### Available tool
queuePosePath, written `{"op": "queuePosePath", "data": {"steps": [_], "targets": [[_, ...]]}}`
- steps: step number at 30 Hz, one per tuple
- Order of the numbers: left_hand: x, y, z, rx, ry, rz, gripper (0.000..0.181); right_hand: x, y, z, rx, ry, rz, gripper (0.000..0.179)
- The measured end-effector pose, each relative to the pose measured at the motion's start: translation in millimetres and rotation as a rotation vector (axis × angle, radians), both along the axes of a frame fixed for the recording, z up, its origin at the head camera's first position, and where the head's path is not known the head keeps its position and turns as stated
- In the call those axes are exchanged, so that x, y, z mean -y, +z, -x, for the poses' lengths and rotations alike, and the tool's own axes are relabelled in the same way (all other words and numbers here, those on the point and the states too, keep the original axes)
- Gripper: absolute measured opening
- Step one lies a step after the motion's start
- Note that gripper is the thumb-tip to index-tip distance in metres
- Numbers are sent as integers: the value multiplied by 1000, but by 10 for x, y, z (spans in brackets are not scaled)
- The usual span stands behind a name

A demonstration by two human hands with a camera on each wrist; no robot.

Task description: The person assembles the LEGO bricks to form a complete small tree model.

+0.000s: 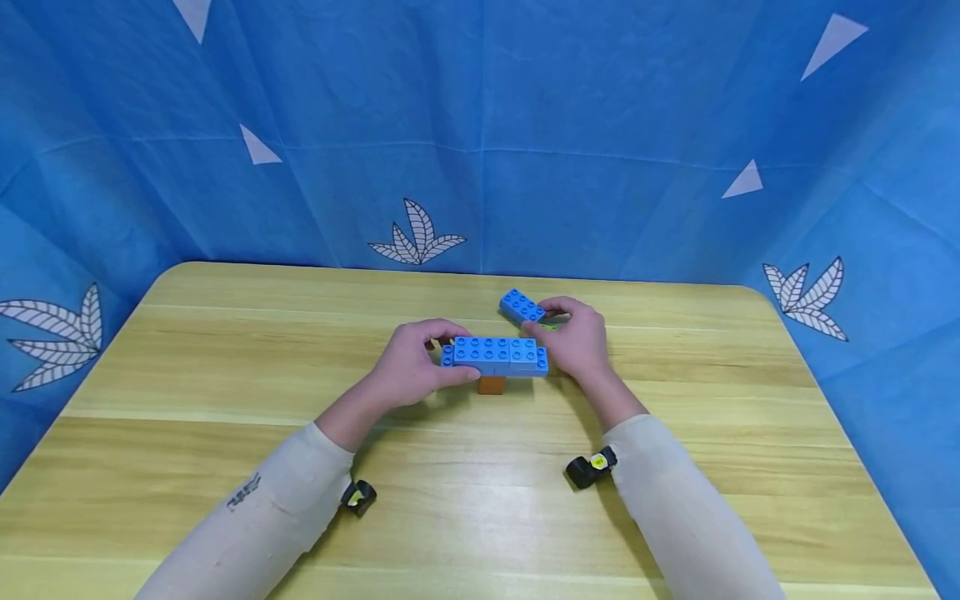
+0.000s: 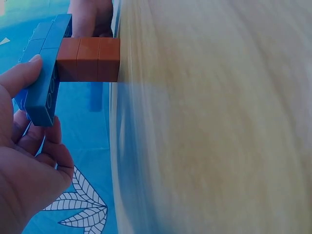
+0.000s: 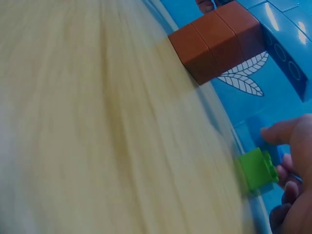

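My left hand (image 1: 416, 362) holds the left end of a bar of joined blue building bricks (image 1: 491, 356), thumb on the near side and fingers behind. The bar lies across a column of brown bricks (image 2: 87, 59) standing on the table. To the right, my right hand (image 1: 576, 337) is low over the table with thumb and fingers apart. A small green brick (image 3: 256, 168) stands on the table beneath it, close to the fingers. Just beyond the thumb lies a separate blue brick (image 1: 522, 307) with studs up; whether the fingertips touch it is unclear.
The wooden table (image 1: 225, 400) reaches back to a blue curtain (image 1: 480, 125) with leaf and triangle prints. Small black wrist cameras (image 1: 358, 497) are strapped over both beige sleeves.
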State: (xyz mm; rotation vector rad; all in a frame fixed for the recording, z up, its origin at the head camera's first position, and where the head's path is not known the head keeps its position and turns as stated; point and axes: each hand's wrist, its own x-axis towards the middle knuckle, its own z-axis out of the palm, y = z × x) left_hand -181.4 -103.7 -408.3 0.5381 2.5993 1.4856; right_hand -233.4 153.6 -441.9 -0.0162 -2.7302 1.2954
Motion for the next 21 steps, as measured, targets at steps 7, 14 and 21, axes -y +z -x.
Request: {"op": "queuePosePath", "data": {"steps": [7,14,21], "targets": [[-13,9,-10,2,8,2,41,-80,153,-112,-94,33,126,34],[-7,6,-3,-7,3,-4,40,-96,320,-274,-171,135,237,31],[-9,17,-8,-5,-1,-3,41,-55,465,-449,-180,220,318,31]]}}
